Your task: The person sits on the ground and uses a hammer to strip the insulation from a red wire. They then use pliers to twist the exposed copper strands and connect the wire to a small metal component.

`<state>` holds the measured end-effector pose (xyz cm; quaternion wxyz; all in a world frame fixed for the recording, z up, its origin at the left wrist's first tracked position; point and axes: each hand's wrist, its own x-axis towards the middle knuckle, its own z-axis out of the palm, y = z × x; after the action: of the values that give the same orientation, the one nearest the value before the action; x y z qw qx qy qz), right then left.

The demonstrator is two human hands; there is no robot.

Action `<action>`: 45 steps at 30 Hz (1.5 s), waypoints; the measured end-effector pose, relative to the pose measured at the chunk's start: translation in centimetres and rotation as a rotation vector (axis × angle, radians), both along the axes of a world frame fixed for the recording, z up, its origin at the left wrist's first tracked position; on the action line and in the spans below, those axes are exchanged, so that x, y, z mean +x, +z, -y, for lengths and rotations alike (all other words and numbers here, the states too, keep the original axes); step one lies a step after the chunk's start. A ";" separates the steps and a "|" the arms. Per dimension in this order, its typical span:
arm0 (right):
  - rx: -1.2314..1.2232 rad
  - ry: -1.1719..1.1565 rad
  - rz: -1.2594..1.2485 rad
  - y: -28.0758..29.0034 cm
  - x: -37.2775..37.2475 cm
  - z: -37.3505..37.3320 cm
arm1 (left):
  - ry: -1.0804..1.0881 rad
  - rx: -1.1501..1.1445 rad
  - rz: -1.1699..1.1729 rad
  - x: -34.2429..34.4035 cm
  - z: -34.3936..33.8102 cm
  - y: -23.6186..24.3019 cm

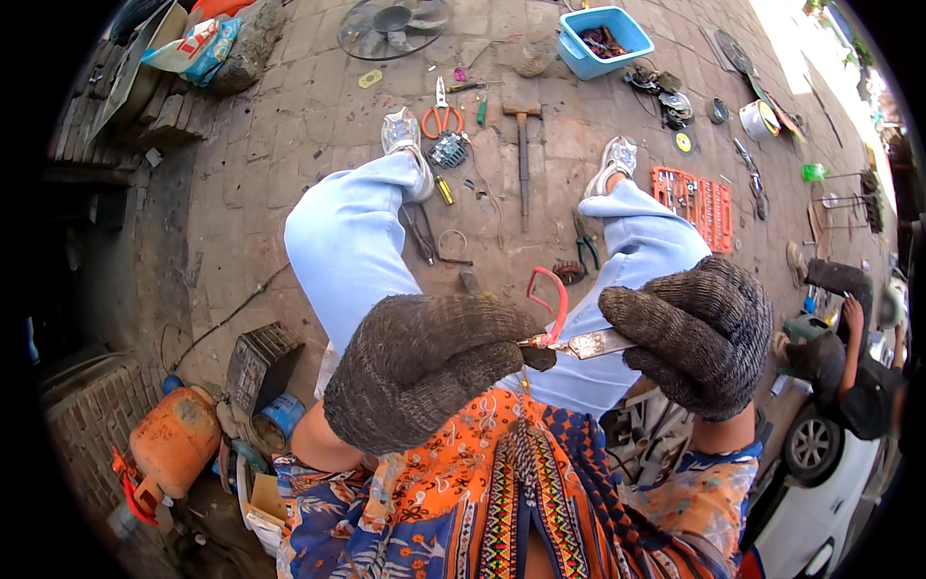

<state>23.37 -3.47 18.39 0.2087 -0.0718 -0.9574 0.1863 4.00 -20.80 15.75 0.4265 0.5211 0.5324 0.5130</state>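
Both my hands wear dark knitted gloves and meet over my lap. My left hand (424, 367) is closed, pinching a small brass-coloured fitting (530, 343) with a red wire loop (548, 288) rising from it. My right hand (696, 338) is closed on a flat shiny metal piece (593, 344), whose narrow tip meets the fitting between my hands. I cannot make out whether the two parts are joined. On the paving beyond my knees lie orange-handled pliers (441, 116), a hammer (523, 154), a yellow-handled tool (445, 190) and an open orange socket case (714, 207).
A blue tub (603, 66) and a fan (391, 43) stand ahead. An orange gas cylinder (174, 439) and dark crate (253, 372) are at my left. At right, a co-worker (854, 386) sits beside a white car (820, 511). Several loose tools and parts surround me.
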 end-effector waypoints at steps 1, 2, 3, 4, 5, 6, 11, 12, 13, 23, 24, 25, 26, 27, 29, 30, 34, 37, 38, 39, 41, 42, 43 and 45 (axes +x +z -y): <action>0.006 0.005 0.024 0.3 0.1 0.1 | -0.011 -0.009 0.002 0.0 0.0 0.2; 0.012 0.010 0.048 0.6 0.1 0.1 | -0.014 -0.025 0.001 0.0 0.0 0.3; 0.017 0.016 0.070 0.8 0.2 0.2 | -0.017 -0.042 -0.001 0.1 -0.1 0.6; -0.009 0.016 0.051 0.8 0.3 0.2 | -0.020 -0.059 -0.003 0.1 -0.1 0.7; -0.034 0.016 0.033 0.7 0.3 0.3 | -0.024 -0.037 -0.002 0.2 -0.1 0.7; -0.061 0.018 0.012 0.6 0.3 0.4 | -0.026 -0.016 -0.002 0.2 0.1 0.5; -0.032 0.013 0.015 0.6 0.5 0.7 | -0.070 0.065 -0.048 0.2 0.7 0.1; -0.026 0.013 0.014 0.6 0.5 0.8 | -0.075 0.114 -0.139 0.1 0.7 0.1; -0.020 0.013 0.013 0.6 0.6 0.8 | -0.080 0.162 -0.231 0.1 0.7 0.1; -0.073 0.037 0.052 0.8 0.7 1.1 | 0.006 -0.068 0.224 1.1 1.3 0.1; -0.058 0.045 0.063 0.8 0.7 1.0 | -0.016 -0.038 0.231 1.0 1.3 -0.4; -0.043 0.054 0.074 0.8 0.8 0.9 | -0.039 -0.009 0.237 0.9 1.2 -0.6; -0.016 0.056 0.091 0.8 0.9 0.9 | -0.045 0.016 0.155 0.7 1.1 -0.5; 0.035 0.058 0.093 0.8 1.0 0.9 | -0.054 0.043 0.077 0.6 0.9 -0.4; 0.158 0.065 0.076 0.6 1.1 1.0 | -0.057 0.030 0.062 0.6 0.9 -0.5; 0.212 0.071 0.077 0.6 1.2 1.0 | -0.048 -0.016 0.122 0.8 1.3 -0.6; 0.390 0.103 0.137 1.5 1.1 0.9 | -0.052 0.013 -0.116 0.6 0.9 -0.3; 0.481 0.127 0.094 1.0 1.2 0.5 | 0.087 -0.137 0.122 1.3 0.9 -0.4; 0.511 0.096 0.046 -0.3 1.8 0.5 | 0.073 -0.106 0.084 1.5 0.4 -0.6; 0.507 0.096 0.030 -0.6 1.9 0.7 | 0.076 -0.085 0.038 1.5 0.3 -0.8; 0.476 0.116 0.049 -0.2 2.0 0.9 | 0.084 -0.062 -0.074 1.4 0.1 -1.1; 0.458 0.130 0.052 0.0 1.9 0.9 | 0.086 -0.062 -0.142 1.3 0.0 -1.1; 0.440 0.143 0.058 0.2 1.8 0.8 | 0.087 -0.061 -0.208 1.3 -0.2 -1.2; 0.448 0.177 0.069 0.0 0.8 0.2 | 0.119 -0.128 -0.193 1.2 -0.2 -1.6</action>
<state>24.21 -3.70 18.38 0.1694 0.0542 -0.9839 -0.0158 5.24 -20.58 14.20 0.3745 0.5075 0.6324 0.4498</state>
